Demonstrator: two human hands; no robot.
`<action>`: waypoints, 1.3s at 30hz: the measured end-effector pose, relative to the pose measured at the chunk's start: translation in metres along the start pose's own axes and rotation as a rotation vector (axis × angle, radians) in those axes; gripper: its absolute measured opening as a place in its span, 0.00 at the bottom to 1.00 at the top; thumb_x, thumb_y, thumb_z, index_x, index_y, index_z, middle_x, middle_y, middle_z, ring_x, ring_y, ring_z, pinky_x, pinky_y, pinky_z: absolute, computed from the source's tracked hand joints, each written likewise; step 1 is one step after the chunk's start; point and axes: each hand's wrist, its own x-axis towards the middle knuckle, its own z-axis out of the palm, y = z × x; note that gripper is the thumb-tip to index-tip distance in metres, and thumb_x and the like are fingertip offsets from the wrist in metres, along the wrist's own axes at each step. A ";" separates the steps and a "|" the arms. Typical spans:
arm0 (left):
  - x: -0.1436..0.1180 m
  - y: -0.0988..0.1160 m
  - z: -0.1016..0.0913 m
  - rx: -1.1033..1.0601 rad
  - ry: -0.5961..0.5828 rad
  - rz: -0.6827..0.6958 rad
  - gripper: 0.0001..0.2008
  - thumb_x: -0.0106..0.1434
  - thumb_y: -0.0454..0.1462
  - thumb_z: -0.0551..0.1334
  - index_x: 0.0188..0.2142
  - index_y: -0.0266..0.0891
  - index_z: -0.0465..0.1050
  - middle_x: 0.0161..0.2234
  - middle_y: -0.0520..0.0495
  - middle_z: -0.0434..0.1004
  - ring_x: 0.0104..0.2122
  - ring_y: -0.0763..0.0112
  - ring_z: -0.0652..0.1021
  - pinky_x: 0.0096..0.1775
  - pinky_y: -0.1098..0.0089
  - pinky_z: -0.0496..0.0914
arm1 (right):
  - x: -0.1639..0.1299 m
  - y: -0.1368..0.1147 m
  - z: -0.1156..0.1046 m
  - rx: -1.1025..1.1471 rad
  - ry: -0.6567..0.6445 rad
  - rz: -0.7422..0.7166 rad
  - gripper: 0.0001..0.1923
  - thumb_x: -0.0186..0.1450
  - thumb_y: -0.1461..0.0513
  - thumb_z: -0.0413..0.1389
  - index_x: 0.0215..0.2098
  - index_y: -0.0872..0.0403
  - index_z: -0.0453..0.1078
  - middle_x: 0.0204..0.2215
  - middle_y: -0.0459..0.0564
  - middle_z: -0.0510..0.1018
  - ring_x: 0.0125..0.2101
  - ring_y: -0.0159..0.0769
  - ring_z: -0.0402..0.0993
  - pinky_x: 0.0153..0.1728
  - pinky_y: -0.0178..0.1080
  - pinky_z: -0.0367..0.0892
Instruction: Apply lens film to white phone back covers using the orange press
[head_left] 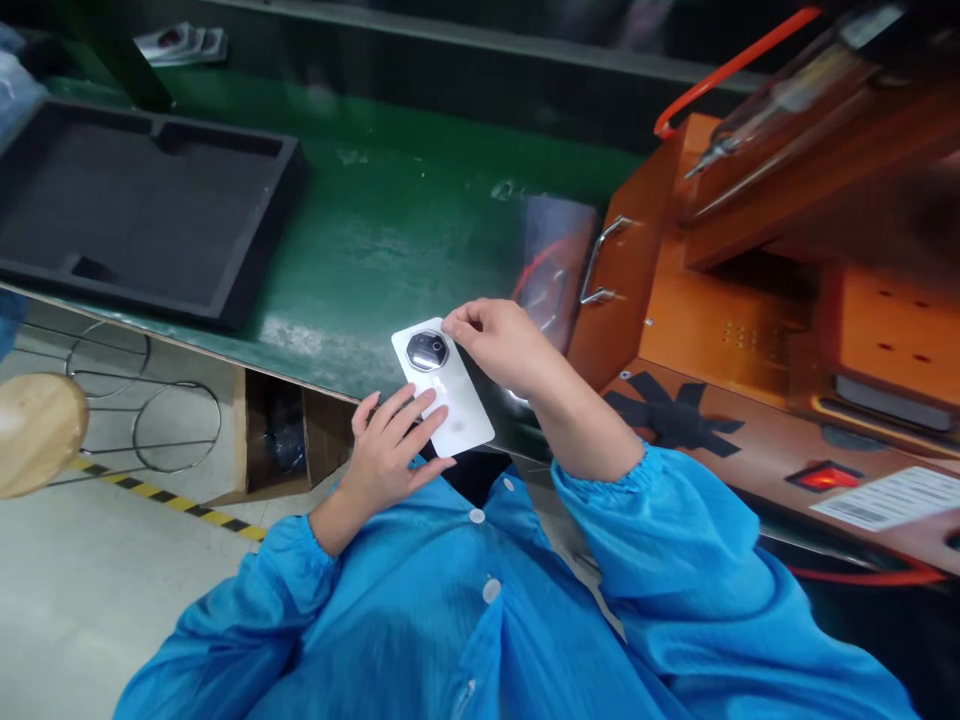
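A white phone (466,418), its back facing up with a dark octagonal camera block, lies at the front edge of the green bench, its lower end reaching the edge. My left hand (390,440) is on its lower left part, fingers spread over the back and thumb along the bottom edge. At the upper right corner of the phone, the thumb and forefinger of my right hand (502,340) are pinched together. Whatever is between those fingertips is too small to make out.
An orange machine (660,300) with a metal handle and a lit red switch stands to the right. Clear plastic (551,270) lies beside it. On the left are a black foam tray (135,210) and, below, a round wooden stool (37,435). The green bench (375,230) stretches between.
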 end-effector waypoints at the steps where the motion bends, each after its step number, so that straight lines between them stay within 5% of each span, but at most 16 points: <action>1: 0.000 -0.001 0.001 -0.006 -0.002 -0.003 0.25 0.75 0.53 0.62 0.62 0.43 0.78 0.61 0.41 0.83 0.64 0.52 0.78 0.71 0.53 0.51 | 0.001 0.000 0.001 -0.037 -0.009 -0.001 0.13 0.72 0.63 0.57 0.28 0.54 0.71 0.27 0.46 0.77 0.30 0.35 0.70 0.35 0.40 0.61; 7: -0.003 -0.003 0.005 -0.003 0.021 -0.014 0.26 0.74 0.55 0.62 0.64 0.47 0.77 0.61 0.43 0.83 0.63 0.54 0.78 0.71 0.55 0.51 | 0.002 -0.001 0.003 -0.115 -0.022 -0.020 0.13 0.72 0.65 0.57 0.29 0.54 0.72 0.35 0.50 0.80 0.37 0.38 0.74 0.42 0.41 0.63; 39: -0.005 -0.004 0.011 0.014 0.037 -0.008 0.27 0.74 0.56 0.61 0.65 0.48 0.76 0.61 0.44 0.83 0.63 0.55 0.78 0.71 0.55 0.52 | -0.003 0.005 0.023 -0.262 0.135 -0.007 0.08 0.72 0.65 0.59 0.34 0.55 0.76 0.42 0.54 0.79 0.40 0.40 0.76 0.48 0.45 0.70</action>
